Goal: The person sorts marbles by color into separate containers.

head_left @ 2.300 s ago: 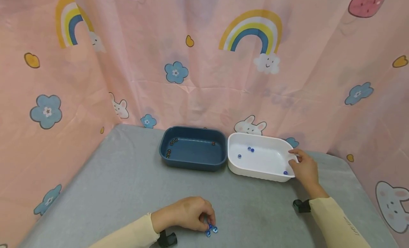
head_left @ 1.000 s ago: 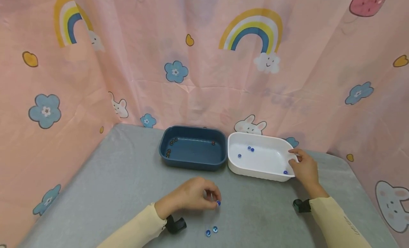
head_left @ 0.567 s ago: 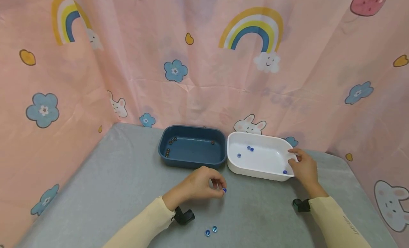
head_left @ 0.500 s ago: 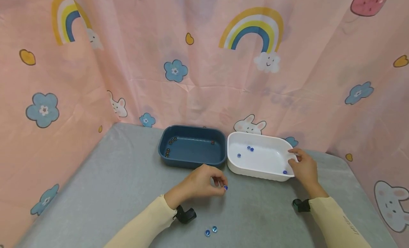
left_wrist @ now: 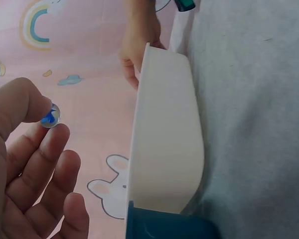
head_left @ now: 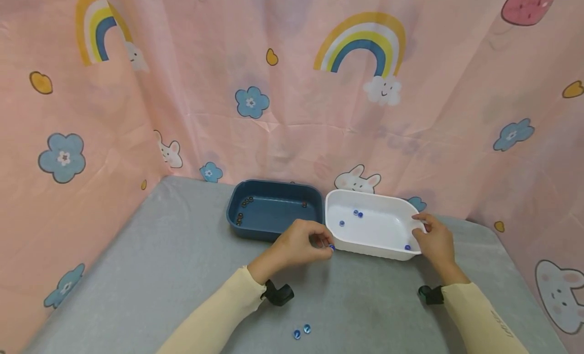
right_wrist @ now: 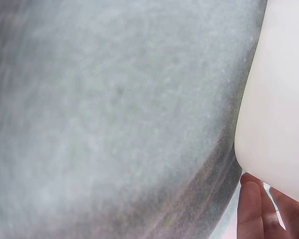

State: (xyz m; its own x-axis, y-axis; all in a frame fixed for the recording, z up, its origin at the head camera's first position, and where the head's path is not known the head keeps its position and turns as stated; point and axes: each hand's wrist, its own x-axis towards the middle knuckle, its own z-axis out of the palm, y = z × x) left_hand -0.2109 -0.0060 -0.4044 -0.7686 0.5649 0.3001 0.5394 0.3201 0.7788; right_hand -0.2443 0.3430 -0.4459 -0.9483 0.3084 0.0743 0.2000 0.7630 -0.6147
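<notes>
Between thumb and fingertip, my left hand (head_left: 298, 245) pinches a clear glass marble (left_wrist: 51, 116) with a blue swirl. It is held in the air in front of the near left corner of the white tray (head_left: 374, 250). My right hand (head_left: 436, 242) holds that tray by its right end, thumb and fingers at the rim. Inside the white tray lie several blue marbles (head_left: 360, 215). Two more blue marbles (head_left: 297, 334) sit on the grey cloth near the front. In the right wrist view, fingers (right_wrist: 250, 209) show below the tray's pale wall.
A dark blue tray (head_left: 274, 235) stands against the white tray's left side, with several brown marbles (head_left: 240, 216) in it. Grey cloth (head_left: 159, 273) covers the table. A pink printed curtain (head_left: 292, 141) hangs behind and at both sides.
My left hand has picked one marble off the cloth beside the other two and carried it forward and right to the white tray's near corner. My right hand has stayed on the tray's end.
</notes>
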